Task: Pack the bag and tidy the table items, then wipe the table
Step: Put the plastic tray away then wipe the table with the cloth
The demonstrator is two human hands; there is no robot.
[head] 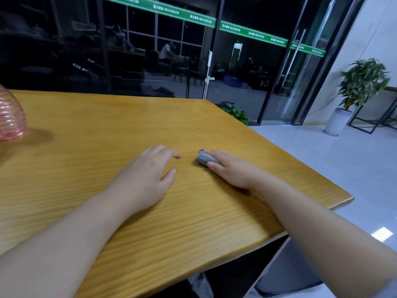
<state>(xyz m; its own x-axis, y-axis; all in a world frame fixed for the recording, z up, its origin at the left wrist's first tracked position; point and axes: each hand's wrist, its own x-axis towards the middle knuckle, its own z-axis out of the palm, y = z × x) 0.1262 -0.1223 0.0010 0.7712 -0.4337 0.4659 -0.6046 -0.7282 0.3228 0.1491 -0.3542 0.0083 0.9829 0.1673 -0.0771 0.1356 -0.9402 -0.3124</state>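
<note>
A small grey cloth (203, 158), bunched into a wad, lies on the yellow wooden table (107, 125) right of centre. My right hand (229, 168) lies flat on top of it, fingers straight, so most of the cloth is hidden under the fingers. My left hand (146, 175) rests palm down on the table a short way left of the cloth, fingers relaxed and holding nothing.
A pink ribbed glass object (10, 117) stands at the table's far left edge. The table's right edge (300, 168) runs close to my right arm. Beyond it lie a tiled floor, glass doors and potted plants (361, 82).
</note>
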